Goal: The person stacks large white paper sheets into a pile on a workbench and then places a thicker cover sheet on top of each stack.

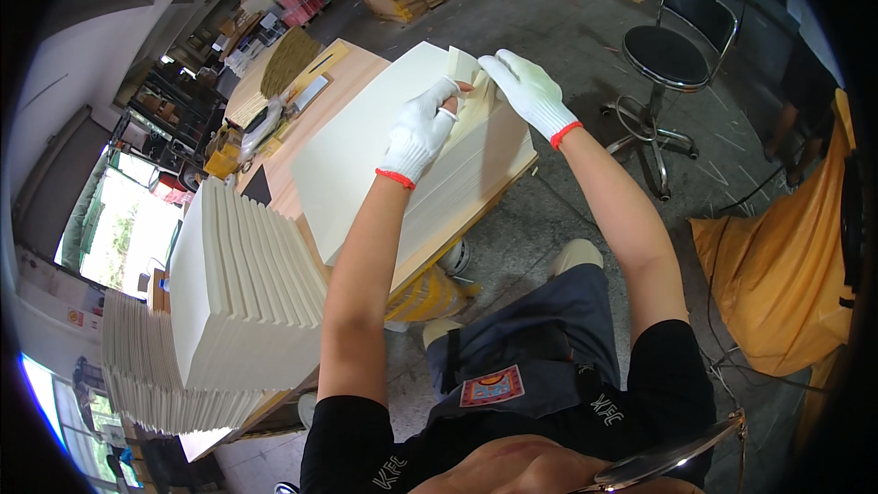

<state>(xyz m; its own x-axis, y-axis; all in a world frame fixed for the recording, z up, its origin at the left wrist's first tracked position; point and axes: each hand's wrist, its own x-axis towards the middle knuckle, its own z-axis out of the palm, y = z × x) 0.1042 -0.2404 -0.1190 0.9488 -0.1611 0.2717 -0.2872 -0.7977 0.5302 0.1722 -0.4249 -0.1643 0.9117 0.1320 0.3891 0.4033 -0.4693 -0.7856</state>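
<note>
One sheet stack (361,160) lies under left hand (423,131), beside right hand (529,90).

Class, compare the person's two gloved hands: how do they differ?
The left hand shows bare fingertips; none show on the right hand. The left hand is curled, while the right hand's fingers are straighter. The left hand lies over the stack of pale sheets; the right hand is at its far right corner. Both wear white gloves with red cuffs.
</note>
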